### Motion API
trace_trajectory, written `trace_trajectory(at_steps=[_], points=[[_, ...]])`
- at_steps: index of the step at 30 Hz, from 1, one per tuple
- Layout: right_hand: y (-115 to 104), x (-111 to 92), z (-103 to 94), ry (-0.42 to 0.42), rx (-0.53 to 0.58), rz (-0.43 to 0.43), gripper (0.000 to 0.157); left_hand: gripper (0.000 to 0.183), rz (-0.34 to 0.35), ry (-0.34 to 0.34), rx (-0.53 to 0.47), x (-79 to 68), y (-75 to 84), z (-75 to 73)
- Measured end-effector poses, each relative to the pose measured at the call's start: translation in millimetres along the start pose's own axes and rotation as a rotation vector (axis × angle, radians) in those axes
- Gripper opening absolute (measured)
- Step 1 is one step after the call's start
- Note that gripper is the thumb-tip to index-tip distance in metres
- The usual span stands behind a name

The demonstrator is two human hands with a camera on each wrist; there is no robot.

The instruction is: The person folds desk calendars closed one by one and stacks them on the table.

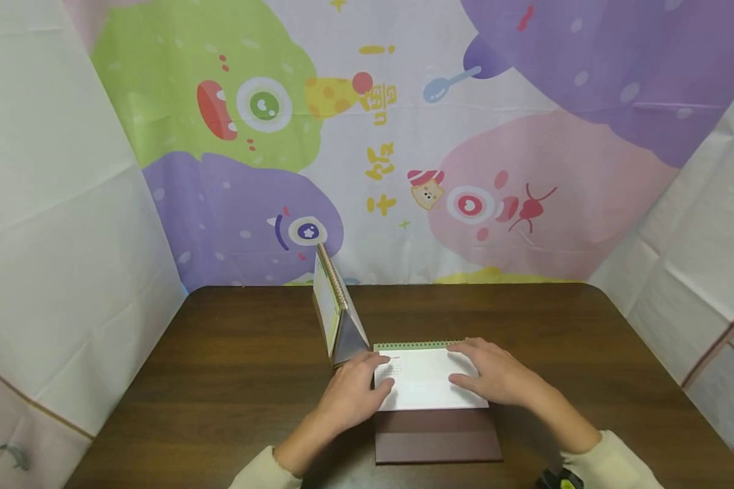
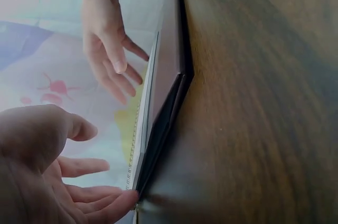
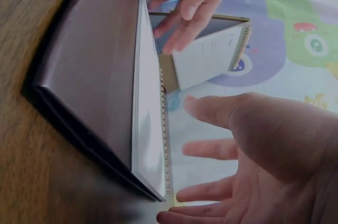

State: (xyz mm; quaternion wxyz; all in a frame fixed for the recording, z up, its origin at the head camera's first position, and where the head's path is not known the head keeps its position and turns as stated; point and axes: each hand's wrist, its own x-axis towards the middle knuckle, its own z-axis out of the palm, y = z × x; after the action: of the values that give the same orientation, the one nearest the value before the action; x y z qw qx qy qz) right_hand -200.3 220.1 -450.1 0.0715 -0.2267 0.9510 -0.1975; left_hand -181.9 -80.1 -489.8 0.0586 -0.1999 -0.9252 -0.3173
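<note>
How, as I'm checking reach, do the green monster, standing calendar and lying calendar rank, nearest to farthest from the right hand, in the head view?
1. Lying calendar: just left.
2. Standing calendar: farther left.
3. Green monster: upper left, beyond.

On one tabletop [image 1: 232, 367] are two spiral-bound calendars: a low-lying calendar [image 1: 425, 384] and, at ten o'clock from it, a standing calendar [image 1: 333, 299]. One person shows two grips about the former, the left grip [image 1: 351, 390] at nine o'clock, the right grip [image 1: 498, 373] at three, and two pale sleeves [image 1: 612, 463]. One backdrop [image 1: 404, 136] carries four large printed creatures: two toward ten and eleven o'clock, two toward one.
</note>
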Motion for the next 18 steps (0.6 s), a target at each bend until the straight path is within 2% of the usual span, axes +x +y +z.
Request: trace_trajectory(at_steps=[5,8,11,14,18], points=[[2.7,0.3,2.6,-0.005,0.002,0.048,0.061,0.044,-0.03,0.037,0.003,9.1,-44.7,35.5],[2.9,1.2,4.7,-0.001,0.006,0.082,0.059,0.047,-0.057,0.018,0.013,13.5,-59.2,45.5],[1.8,2.7,5.9,0.004,0.012,0.099,0.056,0.049,-0.081,-0.02,0.011,15.2,-62.9,47.2],[9.7,7.6,13.0,0.021,0.014,0.085,0.054,0.049,-0.112,-0.046,0.003,14.5,-59.3,45.0],[48.4,24.4,44.7,0.087,-0.033,0.03,0.057,0.047,-0.118,-0.036,0.002,13.9,-52.2,42.7]])
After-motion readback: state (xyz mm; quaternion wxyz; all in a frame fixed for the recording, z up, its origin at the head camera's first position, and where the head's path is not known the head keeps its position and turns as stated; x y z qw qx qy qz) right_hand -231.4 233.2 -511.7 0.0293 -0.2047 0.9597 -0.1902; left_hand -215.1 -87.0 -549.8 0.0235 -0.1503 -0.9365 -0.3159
